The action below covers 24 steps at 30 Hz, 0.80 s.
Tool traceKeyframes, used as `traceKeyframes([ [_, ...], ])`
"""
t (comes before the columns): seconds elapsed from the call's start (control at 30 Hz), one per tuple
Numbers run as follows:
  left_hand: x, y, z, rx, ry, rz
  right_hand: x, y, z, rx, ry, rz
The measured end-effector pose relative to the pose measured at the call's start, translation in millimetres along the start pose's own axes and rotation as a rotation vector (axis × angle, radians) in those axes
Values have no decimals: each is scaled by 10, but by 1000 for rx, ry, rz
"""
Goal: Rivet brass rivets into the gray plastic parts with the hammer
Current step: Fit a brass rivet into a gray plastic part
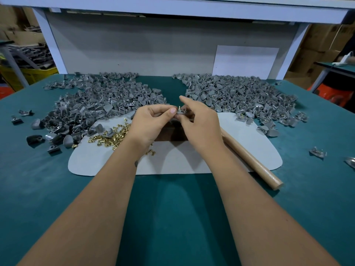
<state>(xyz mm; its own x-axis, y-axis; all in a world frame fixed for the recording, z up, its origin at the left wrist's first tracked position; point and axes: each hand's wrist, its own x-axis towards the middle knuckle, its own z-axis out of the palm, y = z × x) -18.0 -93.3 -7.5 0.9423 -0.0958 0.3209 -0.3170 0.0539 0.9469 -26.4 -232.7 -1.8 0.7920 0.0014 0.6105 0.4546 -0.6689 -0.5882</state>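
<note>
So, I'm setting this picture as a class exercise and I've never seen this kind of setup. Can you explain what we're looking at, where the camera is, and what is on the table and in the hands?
There is no machine here: a person works with bare hands. The one picture comes from a camera worn on the person's head, looking forward and down along both forearms.

The green table holds two heaps of gray plastic parts, a left heap and a right heap. Loose brass rivets lie on a pale mat. The hammer's wooden handle lies on the mat, beside the right forearm; its head is hidden.

The left hand and right hand together pinch one gray part with a brass rivet standing up from it.
</note>
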Motion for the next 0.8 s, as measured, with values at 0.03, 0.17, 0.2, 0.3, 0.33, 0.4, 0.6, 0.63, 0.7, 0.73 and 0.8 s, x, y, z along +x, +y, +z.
traceKeyframes([
  [0.03, 6, -4, -5, 3, 6, -7, 0, 5, -3, 22, 4, 13],
  [0.17, 32, -23, -30, -8, 26, -36, 3, 31, -1, 25, 58, -6],
  [0.2, 32, -24, -34, -15, 24, -42, 5, 35, 3, 24, 69, -7],
  [0.3, 39, -27, -52, -3, 32, -45, 8, 38, 19, 24, 75, -14],
  [0.33, 40, -26, -57, 2, 33, -44, 10, 37, 21, 27, 76, -16],
  [0.4, 43, -30, -60, 1, 30, -44, 12, 34, 20, 35, 79, -16],
  [0.6, 45, -36, -51, -17, 31, -50, -3, 13, -7, 58, 68, -9],
  [0.63, 45, -35, -53, -18, 35, -50, -6, 12, -10, 65, 67, -14],
  [0.7, 42, -32, -50, -16, 43, -54, -14, 10, -13, 66, 74, -22],
  [0.73, 39, -30, -47, -20, 46, -61, -17, 9, -14, 57, 88, -25],
  [0.8, 34, -26, -34, -32, 59, -69, -18, 4, -19, 28, 139, -29],
])
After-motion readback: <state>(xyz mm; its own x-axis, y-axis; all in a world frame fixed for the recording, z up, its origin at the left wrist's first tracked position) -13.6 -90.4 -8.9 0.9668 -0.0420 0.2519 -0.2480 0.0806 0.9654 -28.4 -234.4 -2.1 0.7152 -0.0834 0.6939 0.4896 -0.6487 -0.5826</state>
